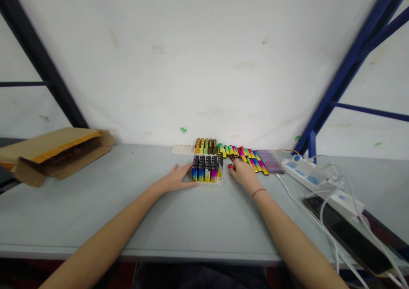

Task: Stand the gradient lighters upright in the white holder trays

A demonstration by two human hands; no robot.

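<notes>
A white rack [220,180] stands in the middle of the table, holding rows of upright lighters [200,173] with black tops and shiny coloured bodies. My left hand [177,178] lies at its left side, thumb and fingers spread around the near left corner. To the right of the rack, my right hand [243,174] has its fingers curled together beside a pile of loose shiny sleeves [252,157]. What its fingertips hold, if anything, is hidden. Behind the rack is a block of upright yellow and green pieces [205,146] with dark tops.
An empty part of a white holed tray [183,149] lies at the back. At far left rests an open brown paper bag [64,150]. On the right are a purple flat object [270,160], a white power strip [322,184], cables and a black phone [348,235].
</notes>
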